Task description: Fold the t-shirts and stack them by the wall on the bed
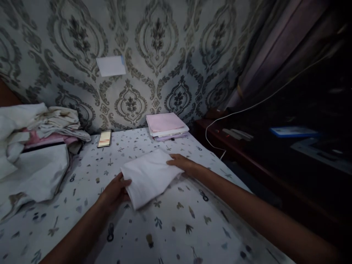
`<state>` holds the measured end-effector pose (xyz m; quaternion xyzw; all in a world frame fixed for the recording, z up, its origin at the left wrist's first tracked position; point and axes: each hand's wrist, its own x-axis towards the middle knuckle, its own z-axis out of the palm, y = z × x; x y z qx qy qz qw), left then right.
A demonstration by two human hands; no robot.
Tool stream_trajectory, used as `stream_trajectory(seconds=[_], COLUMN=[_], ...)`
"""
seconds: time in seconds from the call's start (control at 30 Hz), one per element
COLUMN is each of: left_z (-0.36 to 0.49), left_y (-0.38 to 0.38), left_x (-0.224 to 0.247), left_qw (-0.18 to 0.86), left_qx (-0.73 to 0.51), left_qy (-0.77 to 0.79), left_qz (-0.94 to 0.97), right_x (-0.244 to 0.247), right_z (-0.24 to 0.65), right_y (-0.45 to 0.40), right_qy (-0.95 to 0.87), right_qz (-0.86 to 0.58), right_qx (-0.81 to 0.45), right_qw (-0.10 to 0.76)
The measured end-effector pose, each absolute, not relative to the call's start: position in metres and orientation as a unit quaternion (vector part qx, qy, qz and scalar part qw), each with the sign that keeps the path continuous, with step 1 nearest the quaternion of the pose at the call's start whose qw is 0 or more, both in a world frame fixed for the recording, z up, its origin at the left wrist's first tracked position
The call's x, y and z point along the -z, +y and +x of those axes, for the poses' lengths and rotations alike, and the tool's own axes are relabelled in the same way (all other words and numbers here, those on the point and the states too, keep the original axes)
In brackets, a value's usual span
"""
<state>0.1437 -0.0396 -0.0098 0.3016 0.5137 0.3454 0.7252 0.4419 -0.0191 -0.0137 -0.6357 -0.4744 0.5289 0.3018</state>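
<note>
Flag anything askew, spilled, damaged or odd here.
No spill or damage shows. The fabric heap at the left looks untidy, its layers rumpled and uneven, unlike the smoother white cloth between left hand and right hand. Pixelation covers most of the phone-like object.

Left of the white cloth (151,174) we see our left hand (113,191) and slim left forearm (79,229), both bare; right of it, our right hand (183,164) — bare too — and slender, sleeveless right forearm (242,200).
</note>
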Motion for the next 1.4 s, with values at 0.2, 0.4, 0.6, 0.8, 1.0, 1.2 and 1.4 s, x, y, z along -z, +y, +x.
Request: stream_trajectory(seconds=[0.2, 0.4, 0.6, 0.8, 1.0, 1.2, 1.4], left_z=[0.161, 0.231, 0.305, 0.331, 0.329, 0.331, 0.320], left_y=[-0.006, 0.093, 0.197, 0.249, 0.252, 0.243, 0.226], left_x=[-0.013, -0.064, -0.064, -0.006, 0.008, 0.004, 0.008], left_qw=[0.715, 0.687, 0.660, 0.638, 0.632, 0.617, 0.585], left_qx=[-0.380, -0.425, -0.456, -0.458, -0.478, -0.498, -0.516], left_qy=[0.444, 0.368, 0.377, 0.451, 0.450, 0.449, 0.475], left_qz=[0.384, 0.461, 0.463, 0.424, 0.411, 0.410, 0.407], right_x=[-0.014, -0.061, -0.070, -0.011, 0.004, -0.008, -0.028], right_z=[0.471, 0.532, 0.579, 0.594, 0.600, 0.595, 0.530], right_y=[-0.008, 0.065, 0.158, 0.203, 0.208, 0.192, 0.194], right_qy=[-0.497, -0.513, -0.499, -0.442, -0.453, -0.499, -0.599], right_qz=[-0.570, -0.615, -0.659, -0.748, -0.774, -0.782, -0.731], right_qx=[-0.520, -0.368, -0.273, -0.265, -0.231, -0.107, 0.030], right_qw=[0.397, 0.472, 0.493, 0.418, 0.376, 0.358, 0.326])
